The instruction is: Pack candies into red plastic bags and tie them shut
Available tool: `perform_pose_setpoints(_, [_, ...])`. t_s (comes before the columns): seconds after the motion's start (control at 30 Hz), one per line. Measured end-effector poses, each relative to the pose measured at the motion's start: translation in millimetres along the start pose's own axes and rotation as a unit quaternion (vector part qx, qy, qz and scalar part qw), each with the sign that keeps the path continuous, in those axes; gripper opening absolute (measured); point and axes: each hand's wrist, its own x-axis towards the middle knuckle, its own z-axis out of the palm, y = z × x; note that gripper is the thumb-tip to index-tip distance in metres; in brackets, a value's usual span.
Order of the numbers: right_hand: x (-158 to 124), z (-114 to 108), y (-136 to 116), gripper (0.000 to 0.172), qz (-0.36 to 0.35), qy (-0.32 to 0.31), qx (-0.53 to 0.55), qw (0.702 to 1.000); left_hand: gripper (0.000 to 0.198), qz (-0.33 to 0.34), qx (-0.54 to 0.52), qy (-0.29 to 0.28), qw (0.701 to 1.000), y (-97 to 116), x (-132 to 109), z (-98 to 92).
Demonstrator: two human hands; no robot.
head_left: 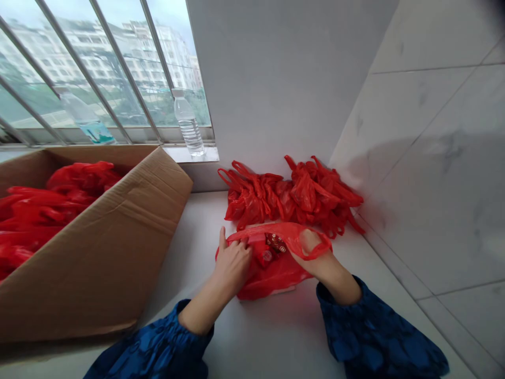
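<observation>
An open red plastic bag (272, 284) lies in front of me on the white surface, its mouth facing up. Inside it I see small red packets (263, 256) and a dark red patterned one (277, 242). My left hand (233, 261) is at the bag's left rim, fingers curled on the plastic and one digit sticking out. My right hand (315, 252) reaches in from the right, with a loop of the bag around it. Its fingertips are hidden by the red plastic, so their grip does not show.
Filled red bags with knotted handles (292, 195) are heaped against the wall behind. A large cardboard box (106, 247) holding more red bags stands on the left. A clear water bottle (189, 126) stands on the sill, and another bottle (84, 116) leans by the window bars.
</observation>
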Motion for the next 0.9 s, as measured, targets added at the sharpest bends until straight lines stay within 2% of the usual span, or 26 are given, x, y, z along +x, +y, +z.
perform_pose_setpoints(0.1, [1.5, -5.3, -12.5, 0.029, 0.053, 0.001, -0.035, 0.998, 0.024, 0.010, -0.011, 0.043, 0.999, 11.8, 5.2, 9.8])
perform_pose_setpoints(0.2, [3.8, -8.4, -20.1, 0.029, 0.052, 0.000, -0.023, 0.998, 0.025, 0.006, 0.000, 0.038, 0.999, 20.6, 12.7, 25.6])
perform_pose_setpoints(0.3, [5.6, -10.2, -20.4, 0.030, 0.054, 0.002, 0.020, 0.998, 0.033, -0.010, 0.008, 0.032, 0.999, 18.7, 18.2, 35.1])
perform_pose_setpoints(0.37, [5.5, -11.2, -17.8, 0.031, 0.062, 0.011, 0.064, 0.996, 0.032, -0.016, 0.005, 0.036, 0.999, 12.1, 18.6, 32.8])
perform_pose_setpoints(0.47, [2.8, -14.3, -12.5, 0.032, 0.066, 0.018, 0.152, 0.986, 0.020, -0.026, -0.008, 0.048, 0.998, -1.2, 14.0, 16.8])
perform_pose_setpoints(0.5, [1.4, -16.0, -11.0, 0.032, 0.065, 0.016, 0.183, 0.981, 0.023, -0.026, -0.026, 0.051, 0.998, -5.4, 11.3, 9.2])
perform_pose_setpoints(0.6, [-3.0, -22.9, -8.4, 0.030, 0.061, -0.011, 0.272, 0.960, 0.061, -0.001, -0.121, 0.064, 0.991, -15.3, 1.4, -14.9])
perform_pose_setpoints(0.67, [-5.1, -27.6, -8.4, 0.031, 0.073, -0.051, 0.327, 0.941, 0.070, 0.032, -0.193, 0.068, 0.978, -19.1, -5.9, -29.7])
perform_pose_setpoints(0.8, [-5.2, -29.8, -9.5, 0.033, 0.098, -0.129, 0.416, 0.895, 0.041, 0.069, -0.328, 0.060, 0.940, -22.3, -16.1, -50.7])
perform_pose_setpoints(0.9, [-1.8, -22.2, -10.6, 0.031, 0.079, -0.133, 0.475, 0.866, 0.028, 0.057, -0.418, 0.058, 0.905, -23.9, -16.0, -56.5])
